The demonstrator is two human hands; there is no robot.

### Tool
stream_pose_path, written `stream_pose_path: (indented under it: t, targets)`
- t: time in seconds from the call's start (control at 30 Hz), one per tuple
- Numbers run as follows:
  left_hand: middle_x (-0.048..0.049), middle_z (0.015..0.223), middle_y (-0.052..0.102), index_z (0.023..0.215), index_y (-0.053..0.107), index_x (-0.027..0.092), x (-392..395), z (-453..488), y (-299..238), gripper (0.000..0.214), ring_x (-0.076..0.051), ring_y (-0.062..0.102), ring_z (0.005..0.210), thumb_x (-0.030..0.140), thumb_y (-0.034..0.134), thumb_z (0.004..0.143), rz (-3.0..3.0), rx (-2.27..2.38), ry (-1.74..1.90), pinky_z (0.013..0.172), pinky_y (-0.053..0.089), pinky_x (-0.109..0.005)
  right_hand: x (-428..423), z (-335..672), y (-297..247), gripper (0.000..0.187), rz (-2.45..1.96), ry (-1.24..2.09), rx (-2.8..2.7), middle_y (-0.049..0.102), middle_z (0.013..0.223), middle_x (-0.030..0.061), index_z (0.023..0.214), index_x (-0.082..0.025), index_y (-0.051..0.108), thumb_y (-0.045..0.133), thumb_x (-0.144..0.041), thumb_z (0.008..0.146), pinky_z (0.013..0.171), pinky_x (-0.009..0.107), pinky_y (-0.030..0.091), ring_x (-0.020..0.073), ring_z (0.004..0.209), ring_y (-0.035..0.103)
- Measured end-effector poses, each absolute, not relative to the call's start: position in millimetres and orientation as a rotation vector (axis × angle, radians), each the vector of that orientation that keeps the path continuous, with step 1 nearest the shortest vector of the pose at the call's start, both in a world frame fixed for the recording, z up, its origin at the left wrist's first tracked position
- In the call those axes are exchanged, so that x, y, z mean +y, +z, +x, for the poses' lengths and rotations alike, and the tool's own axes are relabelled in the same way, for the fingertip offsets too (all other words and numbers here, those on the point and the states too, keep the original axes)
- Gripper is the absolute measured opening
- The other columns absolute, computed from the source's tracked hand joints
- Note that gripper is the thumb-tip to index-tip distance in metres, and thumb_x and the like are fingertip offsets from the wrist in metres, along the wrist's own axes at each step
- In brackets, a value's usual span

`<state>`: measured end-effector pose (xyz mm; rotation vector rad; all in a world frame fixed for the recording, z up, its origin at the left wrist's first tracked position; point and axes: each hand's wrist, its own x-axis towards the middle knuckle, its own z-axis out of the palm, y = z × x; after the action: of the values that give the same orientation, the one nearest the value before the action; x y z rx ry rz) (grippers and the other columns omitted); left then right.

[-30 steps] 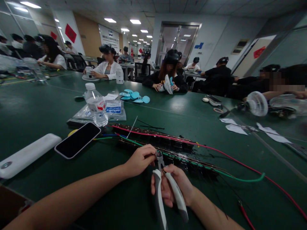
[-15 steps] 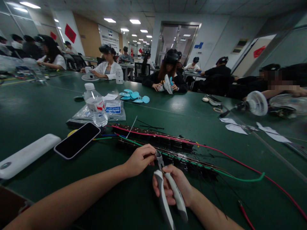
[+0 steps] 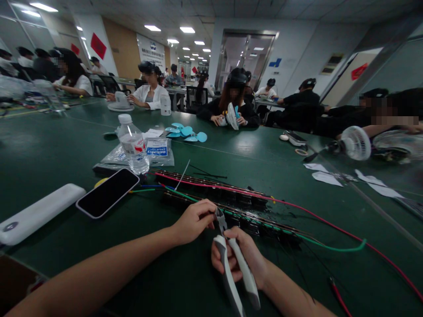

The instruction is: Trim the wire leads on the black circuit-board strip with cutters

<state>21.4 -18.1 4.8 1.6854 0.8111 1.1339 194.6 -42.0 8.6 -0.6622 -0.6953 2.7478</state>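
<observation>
My right hand (image 3: 249,251) is wrapped around the grey-and-white handles of a pair of cutting pliers (image 3: 245,274), whose metal jaws point away from me. At the jaw tips, the fingers of my left hand (image 3: 193,224) are pinched together; whatever lies between them is hidden. Both hands are at the near edge of a long black strip (image 3: 280,226) with copper-coloured lines and a green wire (image 3: 350,249) along it. Behind it lies a second black strip (image 3: 185,178) with a red wire (image 3: 297,208) running over it. A thin white tie (image 3: 182,175) sticks up from the strips.
Left of the strips are a phone (image 3: 108,193), a white oblong case (image 3: 42,213) and a water bottle (image 3: 134,147) beside a plastic bag (image 3: 163,155). Farther back are blue fan blades (image 3: 187,131) and a small white fan (image 3: 356,143). Co-workers sit across the table.
Both hands and the pliers hold nearly the same pose. The whole view has shifted very slightly, and a co-worker at the back left has moved a hand around a white fan part.
</observation>
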Motion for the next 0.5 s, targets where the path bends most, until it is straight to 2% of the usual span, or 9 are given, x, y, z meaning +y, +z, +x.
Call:
stream_pose_path:
  t: [0.33, 0.5]
  targets:
    - [-0.0023, 0.084, 0.051, 0.085, 0.057, 0.013, -18.9, 22.7, 5.4, 0.011, -0.008, 0.055, 0.062, 0.013, 0.046, 0.085, 1.682, 0.822, 1.125, 0.056, 0.05, -0.021, -41.4, 194.5, 8.5, 0.043, -0.6, 2.739, -0.668, 0.057, 0.059, 0.009, 0.07, -0.008, 0.055, 0.034, -0.045, 0.075, 0.033, 0.014, 0.012, 0.0032, 0.038, 0.019]
    - [-0.0027, 0.085, 0.05, 0.085, 0.056, 0.012, -19.0, 22.0, 4.4, 0.011, -0.009, 0.055, 0.064, 0.01, 0.046, 0.083, 1.689, 0.824, 1.128, 0.057, 0.05, -0.021, -43.4, 192.6, 7.5, 0.046, -0.515, 2.727, -0.664, 0.062, 0.068, 0.0136, 0.079, -0.006, 0.058, 0.033, -0.045, 0.077, 0.034, 0.017, 0.021, 0.0046, 0.039, 0.023]
